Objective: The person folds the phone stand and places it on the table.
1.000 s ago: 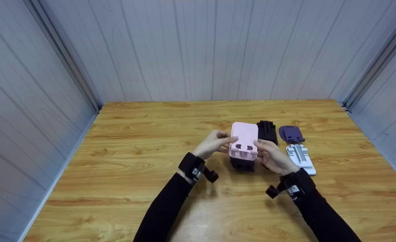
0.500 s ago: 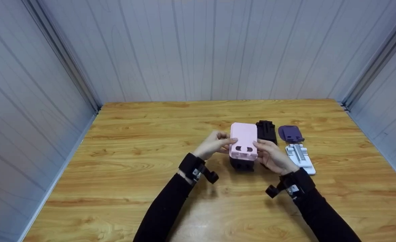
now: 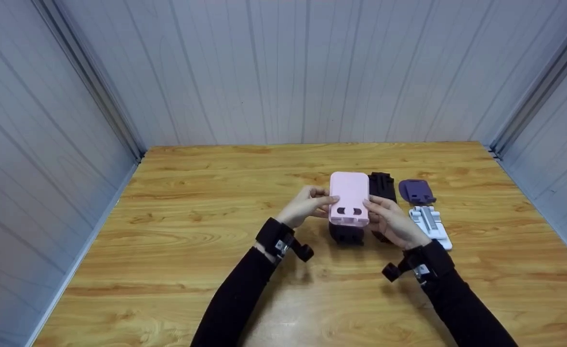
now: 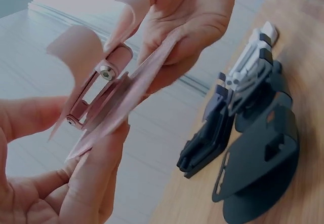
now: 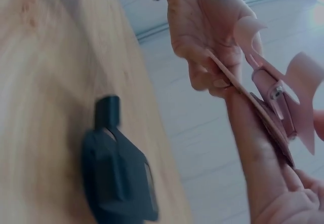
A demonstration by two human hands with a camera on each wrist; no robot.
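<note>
Both hands hold a pink folding phone stand [image 3: 349,189] up over the table, one at each side edge. My left hand [image 3: 303,207] pinches its left edge, thumb on the front face and fingers behind. On the opposite edge my right hand [image 3: 394,222] has the same kind of grip. In the left wrist view the pink phone stand [image 4: 121,105] shows its front plate with two curved hooks, a hinge with a screw, and a base plate folded close. A dark phone stand [image 3: 347,235] lies below it, partly hidden by the pink one.
Right of the hands, another black stand [image 3: 382,186], a purple stand [image 3: 417,192] and a white stand [image 3: 428,222] lie on the wooden table [image 3: 177,231]. The right hand overlaps part of the black and white ones. Pale panel walls [image 3: 283,72] enclose the table's back and sides.
The pink phone stand has tipped slightly, its top edge now a little farther up in the head view. The right hand has shifted slightly with it; both grips stay the same.
</note>
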